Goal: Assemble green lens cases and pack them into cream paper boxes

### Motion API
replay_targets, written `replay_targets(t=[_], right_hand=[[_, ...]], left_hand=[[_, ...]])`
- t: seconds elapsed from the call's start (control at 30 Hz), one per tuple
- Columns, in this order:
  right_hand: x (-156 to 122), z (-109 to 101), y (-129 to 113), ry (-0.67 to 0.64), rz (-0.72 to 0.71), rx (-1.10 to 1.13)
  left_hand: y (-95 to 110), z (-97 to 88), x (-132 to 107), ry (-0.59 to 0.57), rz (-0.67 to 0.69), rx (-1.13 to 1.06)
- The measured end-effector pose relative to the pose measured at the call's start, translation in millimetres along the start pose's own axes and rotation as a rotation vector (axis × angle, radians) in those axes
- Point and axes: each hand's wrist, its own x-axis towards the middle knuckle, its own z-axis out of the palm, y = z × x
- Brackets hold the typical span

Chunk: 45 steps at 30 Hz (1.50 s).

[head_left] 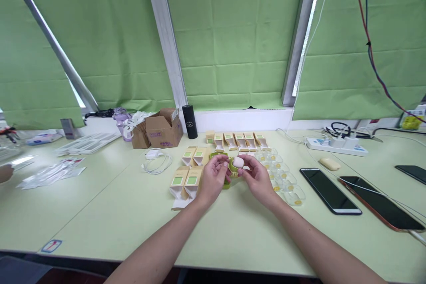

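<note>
Nearby, two phones [330, 191] lie side by side at right and four open cartons [177, 181] stand at left, while between them the left hand [214, 175] and right hand [258, 178] pinch one green-and-white piece [237, 163] over the pale tabletop [229, 230], six back cartons [240, 142] and green blinds [229, 31] beyond.

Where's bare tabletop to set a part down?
Left, between the white packets and charger. Front, between the forearms. Crowded around the green-and-white piece: cartons beside the left hand and behind, clear plastic holders beside the right hand. Farther right: phones, power strip.
</note>
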Motion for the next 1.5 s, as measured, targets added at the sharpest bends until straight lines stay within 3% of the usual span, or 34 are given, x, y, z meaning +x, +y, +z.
replay_targets(t=[0.27,0.57,0.77,1.0,1.2,1.5], right_hand=[[-3,0,-4,-0.05,-0.069,-0.116],[-6,1,-7,-0.054,-0.159,-0.235],[-6,-5,-10,-0.065,-0.374,-0.522],[-6,-9,-8,-0.063,-0.622,-0.738],[-5,-9,-8,-0.048,-0.66,-0.744],[-4,-8,-10,-0.104,-0.619,-0.787]], left_hand=[[11,7.9,-5,-0.009,-0.018,0.019],[7,7.6,-7,-0.049,-0.017,0.071],[1,6.6,-9,-0.043,0.101,0.162],[-9,0.0,-10,-0.12,0.304,0.442],[-12,-2.8,-9,-0.12,0.368,0.528],[-14,0.5,-8,-0.074,0.303,0.587]])
